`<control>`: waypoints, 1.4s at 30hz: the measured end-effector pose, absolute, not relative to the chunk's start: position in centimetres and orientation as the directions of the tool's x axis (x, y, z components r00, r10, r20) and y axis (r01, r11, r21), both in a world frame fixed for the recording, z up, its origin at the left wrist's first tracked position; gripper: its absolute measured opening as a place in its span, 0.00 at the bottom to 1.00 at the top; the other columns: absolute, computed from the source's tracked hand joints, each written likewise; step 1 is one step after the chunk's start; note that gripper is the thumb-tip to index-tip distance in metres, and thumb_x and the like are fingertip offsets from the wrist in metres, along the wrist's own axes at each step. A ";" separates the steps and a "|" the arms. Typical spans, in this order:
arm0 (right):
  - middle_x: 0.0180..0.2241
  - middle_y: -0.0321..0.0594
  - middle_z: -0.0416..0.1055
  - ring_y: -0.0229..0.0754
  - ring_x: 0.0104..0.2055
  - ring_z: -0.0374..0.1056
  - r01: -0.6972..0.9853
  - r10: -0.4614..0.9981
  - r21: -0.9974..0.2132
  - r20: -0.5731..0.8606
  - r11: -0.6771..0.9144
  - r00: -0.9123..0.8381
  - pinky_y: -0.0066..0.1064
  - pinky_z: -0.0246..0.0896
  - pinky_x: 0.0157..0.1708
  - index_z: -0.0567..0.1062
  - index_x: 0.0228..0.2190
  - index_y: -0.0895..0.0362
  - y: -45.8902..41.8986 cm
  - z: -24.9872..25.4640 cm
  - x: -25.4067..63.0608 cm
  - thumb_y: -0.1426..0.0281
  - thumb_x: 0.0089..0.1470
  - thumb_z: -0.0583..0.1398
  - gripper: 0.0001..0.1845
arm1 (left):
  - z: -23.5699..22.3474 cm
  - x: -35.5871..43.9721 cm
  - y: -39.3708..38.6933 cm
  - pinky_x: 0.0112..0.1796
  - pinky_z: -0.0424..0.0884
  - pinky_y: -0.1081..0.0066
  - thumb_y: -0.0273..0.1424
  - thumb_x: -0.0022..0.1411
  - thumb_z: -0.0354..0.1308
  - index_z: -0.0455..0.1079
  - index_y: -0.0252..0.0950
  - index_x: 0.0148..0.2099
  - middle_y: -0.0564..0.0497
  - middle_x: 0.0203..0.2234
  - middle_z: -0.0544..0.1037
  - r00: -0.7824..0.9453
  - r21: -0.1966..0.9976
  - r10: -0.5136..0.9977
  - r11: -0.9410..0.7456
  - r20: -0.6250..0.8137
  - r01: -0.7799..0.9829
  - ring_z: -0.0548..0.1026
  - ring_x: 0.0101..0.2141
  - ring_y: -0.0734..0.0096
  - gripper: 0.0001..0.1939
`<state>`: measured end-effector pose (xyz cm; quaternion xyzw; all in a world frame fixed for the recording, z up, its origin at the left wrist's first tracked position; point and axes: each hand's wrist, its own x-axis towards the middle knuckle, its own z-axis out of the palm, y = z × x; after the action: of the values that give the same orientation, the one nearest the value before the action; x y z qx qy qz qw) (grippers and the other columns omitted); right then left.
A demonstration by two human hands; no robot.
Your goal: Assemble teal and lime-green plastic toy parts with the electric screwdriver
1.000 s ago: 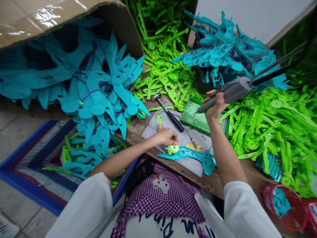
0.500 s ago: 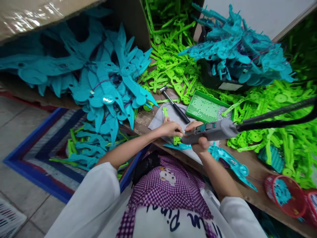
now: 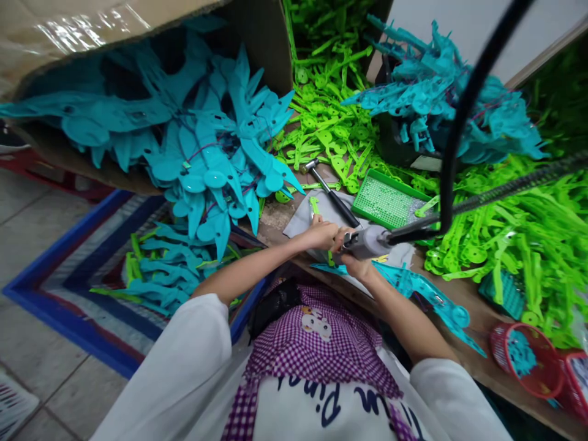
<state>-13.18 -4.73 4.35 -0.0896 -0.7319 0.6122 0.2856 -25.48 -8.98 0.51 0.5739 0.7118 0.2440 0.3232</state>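
My left hand (image 3: 321, 235) is closed, pinching a small green plastic part (image 3: 315, 207) against a teal plastic piece (image 3: 420, 293) on a grey cloth (image 3: 303, 219) at the bench's near edge. Right beside it, my right hand (image 3: 356, 260) grips a grey powered screwdriver (image 3: 370, 242), held upright with its tip down on the parts. The tool's black cable (image 3: 463, 110) arcs up across the view. The spot where the tip meets the parts is hidden by my fingers.
A black-handled hammer (image 3: 331, 193) and a green screw tray (image 3: 386, 201) lie just beyond my hands. Heaps of green parts (image 3: 519, 239) and teal parts (image 3: 215, 159) cover the bench; a cardboard box (image 3: 82, 24) is at left. Red baskets (image 3: 526, 360) stand at right.
My right hand has brought the screwdriver from beside the green tray down to my left hand and tipped it upright onto the parts. The teal piece has shifted right.
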 end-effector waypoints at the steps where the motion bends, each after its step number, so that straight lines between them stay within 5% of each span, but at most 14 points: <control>1: 0.17 0.34 0.63 0.39 0.20 0.58 -0.233 0.463 -0.943 0.321 0.237 -0.826 0.36 0.62 0.23 0.68 0.18 0.53 -4.7 4.3 -13.2 0.42 0.37 0.60 0.26 | 0.5 -25.5 -8.9 0.45 0.56 0.59 0.32 0.45 0.65 0.70 0.33 0.23 0.52 0.18 0.71 -0.104 0.695 0.973 0.221 -0.207 0.685 0.69 0.33 0.59 0.09; 7: 0.16 0.32 0.60 0.37 0.19 0.58 -0.282 0.595 -0.938 0.347 0.203 -0.725 0.33 0.61 0.20 0.67 0.18 0.53 -4.7 4.3 -13.0 0.44 0.37 0.61 0.24 | 1.7 -25.2 -9.8 0.45 0.54 0.60 0.32 0.55 0.58 0.74 0.31 0.30 0.47 0.26 0.77 -0.041 0.583 0.960 0.203 -0.278 0.787 0.72 0.34 0.59 0.09; 12: 0.19 0.32 0.64 0.35 0.16 0.62 -0.325 0.871 -0.927 0.309 0.187 -0.382 0.29 0.58 0.16 0.70 0.26 0.55 -2.8 8.0 -11.1 0.47 0.44 0.57 0.23 | 2.7 -25.9 -11.0 0.45 0.52 0.62 0.38 0.62 0.55 0.78 0.37 0.35 0.48 0.33 0.80 0.014 0.601 0.980 0.109 -0.197 0.792 0.74 0.37 0.62 0.13; 19: 0.25 0.33 0.68 0.32 0.18 0.62 -0.239 0.941 -0.912 0.337 0.332 0.024 0.27 0.59 0.17 0.68 0.26 0.56 0.3 11.8 -11.3 0.54 0.47 0.59 0.17 | 3.2 -26.5 -11.2 0.45 0.54 0.61 0.40 0.62 0.57 0.77 0.36 0.37 0.45 0.33 0.80 -0.066 0.541 0.988 0.133 -0.141 0.830 0.74 0.39 0.60 0.13; 24: 0.25 0.35 0.67 0.34 0.20 0.63 -0.178 0.957 -0.941 0.289 0.288 0.022 0.30 0.62 0.19 0.70 0.27 0.57 1.4 11.3 -13.5 0.51 0.47 0.60 0.20 | 1.8 -27.3 -12.6 0.44 0.63 0.64 0.43 0.59 0.59 0.71 0.36 0.53 0.48 0.34 0.79 -0.342 0.790 0.937 0.266 -0.077 0.553 0.75 0.37 0.64 0.23; 29: 0.25 0.35 0.66 0.36 0.21 0.64 -0.196 0.960 -0.945 0.275 0.261 -0.046 0.34 0.64 0.22 0.71 0.27 0.58 2.1 11.0 -15.3 0.50 0.47 0.60 0.22 | 1.8 -28.8 -13.2 0.42 0.69 0.68 0.41 0.63 0.55 0.71 0.33 0.52 0.44 0.41 0.77 -0.537 0.932 0.844 0.193 0.002 0.308 0.74 0.41 0.65 0.21; 37: 0.31 0.40 0.70 0.44 0.31 0.71 -0.142 0.937 -0.941 0.326 0.308 -0.126 0.38 0.67 0.29 0.73 0.31 0.55 1.9 9.9 -16.2 0.52 0.52 0.57 0.19 | 2.6 -27.5 -14.4 0.44 0.68 0.66 0.36 0.64 0.53 0.71 0.34 0.49 0.45 0.40 0.77 -0.591 0.869 0.797 0.198 0.127 0.454 0.74 0.40 0.66 0.15; 39: 0.31 0.39 0.70 0.42 0.29 0.70 -0.142 0.945 -0.950 0.297 0.277 -0.139 0.37 0.67 0.29 0.72 0.31 0.55 1.7 9.7 -16.1 0.53 0.50 0.60 0.18 | 2.9 -25.8 -14.7 0.49 0.65 0.61 0.37 0.64 0.55 0.70 0.36 0.51 0.44 0.42 0.76 -0.462 0.779 0.874 0.182 0.151 0.600 0.73 0.45 0.62 0.16; 42: 0.29 0.37 0.69 0.38 0.26 0.67 -0.113 0.957 -0.961 0.266 0.253 -0.120 0.36 0.66 0.29 0.71 0.30 0.56 1.9 9.6 -15.7 0.51 0.49 0.60 0.20 | 2.8 -23.2 -14.7 0.56 0.55 0.52 0.44 0.57 0.61 0.62 0.40 0.60 0.41 0.52 0.70 -0.144 0.628 0.988 0.074 0.061 0.775 0.67 0.53 0.54 0.30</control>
<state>-15.72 1.89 9.56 -0.3706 -0.5688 0.4860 0.5504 -23.15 -14.67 2.82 0.6242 0.7059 0.2710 0.1963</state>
